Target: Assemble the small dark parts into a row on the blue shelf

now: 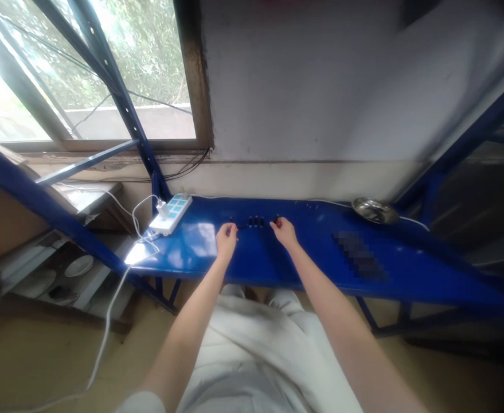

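Three small black pieces point(256, 221) sit side by side on the blue table point(252, 261), between the hands, long axes pointing from the person toward the wall point(312, 86); whether they stand or lie is unclear. The left hand point(226, 240) curls its fingers together, and the right hand point(285, 232) bends its fingertips near a dark bit; I cannot tell whether either grips anything. Blue surface stretches from the row to the table's near edge. A shiny metal dish point(374, 211) rests by the far edge at right, its contents indistinct.
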`<state>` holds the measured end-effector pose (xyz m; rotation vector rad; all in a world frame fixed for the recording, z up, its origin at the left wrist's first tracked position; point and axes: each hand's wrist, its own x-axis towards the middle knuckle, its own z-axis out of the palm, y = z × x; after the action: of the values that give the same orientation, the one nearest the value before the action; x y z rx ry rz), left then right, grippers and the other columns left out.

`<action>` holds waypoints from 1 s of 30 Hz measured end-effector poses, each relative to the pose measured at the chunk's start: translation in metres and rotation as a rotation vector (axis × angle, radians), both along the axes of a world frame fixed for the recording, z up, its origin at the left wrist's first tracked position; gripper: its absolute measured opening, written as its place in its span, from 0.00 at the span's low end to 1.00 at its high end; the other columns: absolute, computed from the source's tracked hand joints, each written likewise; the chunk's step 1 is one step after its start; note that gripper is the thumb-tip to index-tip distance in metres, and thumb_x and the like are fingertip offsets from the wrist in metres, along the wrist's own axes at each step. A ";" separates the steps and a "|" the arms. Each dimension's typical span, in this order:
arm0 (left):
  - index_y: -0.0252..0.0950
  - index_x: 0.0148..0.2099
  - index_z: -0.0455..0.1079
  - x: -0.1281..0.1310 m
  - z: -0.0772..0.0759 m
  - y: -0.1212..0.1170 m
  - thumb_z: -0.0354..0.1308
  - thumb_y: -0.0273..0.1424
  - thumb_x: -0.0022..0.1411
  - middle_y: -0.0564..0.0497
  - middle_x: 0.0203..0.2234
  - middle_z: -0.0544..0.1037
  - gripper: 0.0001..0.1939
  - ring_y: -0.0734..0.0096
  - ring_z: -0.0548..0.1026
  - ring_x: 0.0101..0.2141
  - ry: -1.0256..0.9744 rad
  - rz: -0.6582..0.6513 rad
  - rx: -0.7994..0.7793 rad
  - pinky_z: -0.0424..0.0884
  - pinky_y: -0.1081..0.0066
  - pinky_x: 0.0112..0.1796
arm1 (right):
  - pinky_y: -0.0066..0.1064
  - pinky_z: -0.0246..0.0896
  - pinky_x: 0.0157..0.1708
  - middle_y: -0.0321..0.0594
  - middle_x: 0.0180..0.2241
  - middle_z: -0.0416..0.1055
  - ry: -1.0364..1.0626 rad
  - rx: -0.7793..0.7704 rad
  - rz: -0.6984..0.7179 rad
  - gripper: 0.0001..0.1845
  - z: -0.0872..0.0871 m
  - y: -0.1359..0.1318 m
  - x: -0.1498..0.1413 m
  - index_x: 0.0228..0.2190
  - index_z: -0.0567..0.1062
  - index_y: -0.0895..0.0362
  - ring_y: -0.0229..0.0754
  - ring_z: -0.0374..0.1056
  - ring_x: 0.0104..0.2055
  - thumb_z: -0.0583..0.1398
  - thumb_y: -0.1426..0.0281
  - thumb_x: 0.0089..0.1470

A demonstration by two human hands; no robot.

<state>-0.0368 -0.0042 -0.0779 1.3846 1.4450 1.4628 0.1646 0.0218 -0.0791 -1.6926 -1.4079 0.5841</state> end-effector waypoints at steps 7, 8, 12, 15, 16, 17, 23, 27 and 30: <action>0.34 0.37 0.68 -0.003 -0.014 0.001 0.50 0.36 0.59 0.50 0.27 0.73 0.11 0.78 0.69 0.21 0.003 0.010 -0.014 0.66 0.76 0.24 | 0.31 0.63 0.31 0.49 0.35 0.71 -0.222 -0.196 0.104 0.09 -0.007 0.027 -0.004 0.35 0.70 0.61 0.43 0.68 0.32 0.55 0.70 0.52; 0.34 0.36 0.68 -0.003 -0.014 0.001 0.50 0.36 0.59 0.50 0.27 0.73 0.11 0.78 0.69 0.21 0.001 0.016 -0.012 0.66 0.76 0.25 | 0.31 0.63 0.30 0.48 0.35 0.72 -0.247 -0.211 0.112 0.09 -0.008 0.030 -0.004 0.34 0.70 0.61 0.43 0.68 0.32 0.55 0.70 0.52; 0.34 0.36 0.68 -0.004 -0.016 0.003 0.50 0.37 0.59 0.51 0.26 0.73 0.11 0.79 0.68 0.20 -0.021 0.018 -0.008 0.65 0.76 0.25 | 0.29 0.61 0.30 0.49 0.37 0.72 -0.318 -0.252 0.124 0.09 -0.011 0.038 -0.004 0.36 0.70 0.61 0.43 0.68 0.34 0.55 0.71 0.52; 0.34 0.36 0.68 -0.004 -0.015 0.002 0.50 0.37 0.59 0.51 0.27 0.73 0.11 0.79 0.68 0.20 -0.030 0.020 -0.013 0.65 0.76 0.25 | 0.28 0.61 0.31 0.50 0.39 0.71 -0.350 -0.270 0.133 0.11 -0.010 0.041 -0.005 0.38 0.70 0.62 0.44 0.69 0.37 0.55 0.72 0.51; 0.34 0.35 0.68 -0.004 -0.014 0.002 0.50 0.36 0.59 0.51 0.27 0.73 0.11 0.79 0.68 0.20 -0.030 0.022 -0.013 0.65 0.76 0.25 | 0.27 0.61 0.31 0.51 0.40 0.71 -0.346 -0.276 0.139 0.12 -0.010 0.042 -0.005 0.39 0.70 0.62 0.44 0.69 0.38 0.55 0.72 0.50; 0.34 0.35 0.68 -0.004 -0.014 0.001 0.50 0.36 0.59 0.51 0.27 0.73 0.11 0.79 0.68 0.20 -0.031 0.026 -0.014 0.65 0.76 0.25 | 0.27 0.60 0.31 0.51 0.40 0.71 -0.336 -0.282 0.146 0.13 -0.008 0.041 -0.004 0.39 0.70 0.63 0.44 0.69 0.38 0.56 0.72 0.50; 0.34 0.33 0.67 -0.005 -0.015 0.001 0.50 0.34 0.58 0.52 0.25 0.72 0.09 0.80 0.67 0.19 -0.079 0.071 -0.040 0.64 0.77 0.24 | 0.31 0.62 0.35 0.48 0.37 0.72 -0.094 -0.206 0.069 0.23 -0.002 0.022 0.013 0.43 0.70 0.63 0.44 0.69 0.37 0.62 0.68 0.42; 0.33 0.33 0.67 -0.006 -0.018 0.000 0.50 0.36 0.58 0.52 0.24 0.72 0.11 0.80 0.67 0.19 -0.102 0.065 -0.032 0.64 0.77 0.23 | 0.32 0.64 0.34 0.44 0.34 0.72 0.247 0.103 -0.141 0.17 0.000 -0.012 0.018 0.39 0.71 0.60 0.39 0.68 0.31 0.56 0.63 0.49; 0.33 0.31 0.67 -0.006 -0.019 0.000 0.50 0.37 0.58 0.53 0.22 0.71 0.12 0.81 0.66 0.18 -0.118 0.065 -0.037 0.64 0.78 0.22 | 0.31 0.64 0.31 0.41 0.31 0.71 0.376 0.262 -0.224 0.17 -0.002 -0.037 0.011 0.37 0.70 0.59 0.36 0.66 0.28 0.54 0.59 0.51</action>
<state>-0.0433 -0.0044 -0.0967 1.2184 1.4473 1.5242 0.1754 -0.0153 -0.0812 -1.4187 -0.9670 0.5324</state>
